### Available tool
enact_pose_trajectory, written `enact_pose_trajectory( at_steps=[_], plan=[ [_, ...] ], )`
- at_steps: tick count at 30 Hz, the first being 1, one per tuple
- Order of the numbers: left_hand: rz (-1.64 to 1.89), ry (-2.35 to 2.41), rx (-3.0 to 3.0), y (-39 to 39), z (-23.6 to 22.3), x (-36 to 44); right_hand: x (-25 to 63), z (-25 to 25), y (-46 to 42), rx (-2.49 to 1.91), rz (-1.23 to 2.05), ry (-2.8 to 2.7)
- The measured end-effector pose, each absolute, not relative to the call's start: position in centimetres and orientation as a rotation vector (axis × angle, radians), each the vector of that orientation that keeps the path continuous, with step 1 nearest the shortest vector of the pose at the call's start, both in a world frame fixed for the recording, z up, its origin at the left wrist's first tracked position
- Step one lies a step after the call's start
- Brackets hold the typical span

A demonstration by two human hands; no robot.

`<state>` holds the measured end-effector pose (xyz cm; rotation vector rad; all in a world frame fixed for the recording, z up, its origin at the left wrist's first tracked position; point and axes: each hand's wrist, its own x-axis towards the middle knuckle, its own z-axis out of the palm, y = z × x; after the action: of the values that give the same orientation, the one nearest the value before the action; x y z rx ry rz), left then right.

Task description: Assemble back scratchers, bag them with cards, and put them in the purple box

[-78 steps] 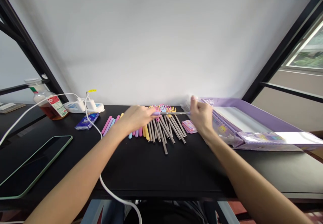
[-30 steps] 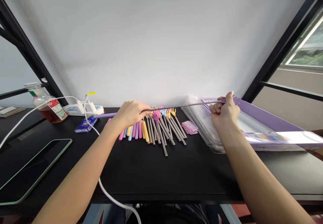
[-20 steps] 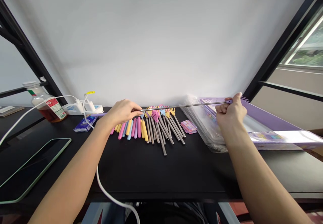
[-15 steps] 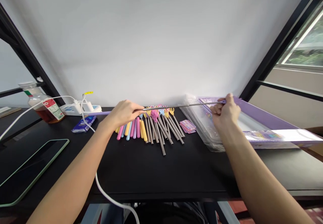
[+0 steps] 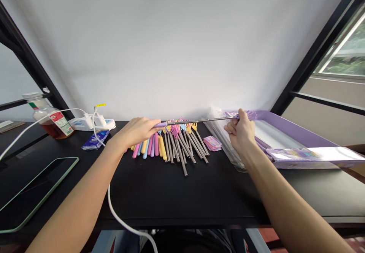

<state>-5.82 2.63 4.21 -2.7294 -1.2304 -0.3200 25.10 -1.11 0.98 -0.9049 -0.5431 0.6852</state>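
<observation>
Stretching below a pale wall [image 5: 171, 48], the black desk [image 5: 188, 203] carries everything. At its right end sits a purple box [image 5: 299, 129], its pale floor showing inside. On the left lies a dark-screened phone [image 5: 37, 192] in a green case. A stack of clear bags [image 5: 228, 143] lies along the box's left side, partly hidden by the right hand; what they hold cannot be told. A purple back scratcher [image 5: 199, 120] spans the space between the hands, crossing over the pile: the left hand [image 5: 137, 129] grips its handle, the right hand [image 5: 242, 129] is closed around the shaft by the clawed head. Back left, a glass bottle [image 5: 51, 122] contains amber liquid beside a power strip [image 5: 110, 124]. Under the held shaft lies a pile of scratchers [image 5: 185, 143], heads toward the wall, with coloured handles [image 5: 152, 145] in a row beside it, partly covered by the left hand. A blue packet [image 5: 95, 139] lies before the strip; small pink cards [image 5: 212, 143] lie between pile and bags.
</observation>
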Motion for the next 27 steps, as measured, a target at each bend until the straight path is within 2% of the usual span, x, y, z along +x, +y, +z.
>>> enact_pose_trajectory(
  at_steps=[6, 16, 27],
  plan=[
    [-0.249, -1.177, -2.658, 1.4, 3.3, -1.8, 20.2, -1.0, -0.8, -0.852, 0.781, -0.790],
    [-0.246, -1.117, -2.650, 0.7, 1.7, -0.3, 17.2, -2.6, -1.6, -0.850, 0.839, -1.028],
    [-0.360, -1.137, -2.702, -0.3, 0.8, 1.4, 17.8, -2.9, -1.7, -0.847, 0.773, -1.106]
  ],
)
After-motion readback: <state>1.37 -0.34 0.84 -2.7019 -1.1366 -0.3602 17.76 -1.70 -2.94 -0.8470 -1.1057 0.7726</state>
